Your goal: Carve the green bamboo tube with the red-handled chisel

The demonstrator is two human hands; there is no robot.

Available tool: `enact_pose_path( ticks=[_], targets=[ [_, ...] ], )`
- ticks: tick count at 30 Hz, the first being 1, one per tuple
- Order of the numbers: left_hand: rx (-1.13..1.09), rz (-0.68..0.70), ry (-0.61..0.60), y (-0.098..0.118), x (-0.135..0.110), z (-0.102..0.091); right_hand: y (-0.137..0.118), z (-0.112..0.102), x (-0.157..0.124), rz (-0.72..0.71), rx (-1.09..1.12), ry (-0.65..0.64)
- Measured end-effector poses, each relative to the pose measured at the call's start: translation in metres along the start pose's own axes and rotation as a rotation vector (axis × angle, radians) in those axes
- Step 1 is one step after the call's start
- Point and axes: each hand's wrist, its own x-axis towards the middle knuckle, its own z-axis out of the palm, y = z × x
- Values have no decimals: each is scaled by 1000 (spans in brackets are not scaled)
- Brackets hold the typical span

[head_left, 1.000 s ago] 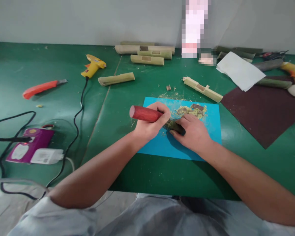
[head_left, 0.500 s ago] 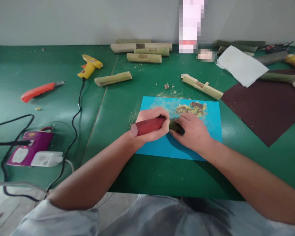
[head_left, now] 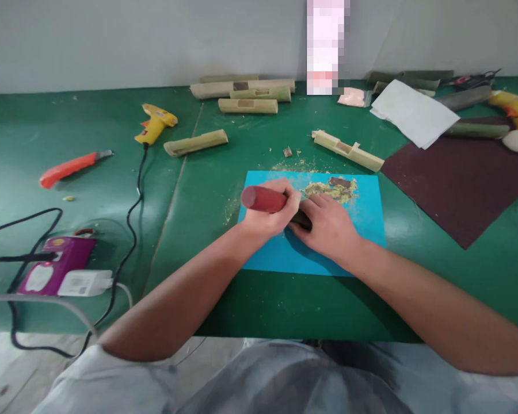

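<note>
left hand [head_left: 274,221], grip closed round red handle [head_left: 265,199], right hand [head_left: 329,227] clasping dark bamboo [head_left: 303,221]

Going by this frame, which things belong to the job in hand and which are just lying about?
In use, it seems:
red-handled tool, in the left hand
dark green piece, probably bamboo, in the right hand
blue sheet beneath the hands

Lying about:
corded yellow glue gun
orange-red knife
dark brown sheet
white sheet
purple power strip
</note>
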Motion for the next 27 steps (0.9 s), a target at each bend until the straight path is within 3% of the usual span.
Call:
enact_pose_path(
  ticks=[3,7,9,18,27],
  targets=[
    [-80,32,84,-2,2,5,-3,-1,1,11,-15,-26],
    [-177,-23,314,-9,3,8,-6,-3,2,25,-41,-57],
    [-188,-20,364,-13,2,10,-6,-2,2,33,-37,-59],
    [-198,22,303,-13,-1,15,-5,-2,2,30,-4,-56],
    [-224,9,344,-10,-2,17,-4,-1,1,16,20,-27]
  ],
)
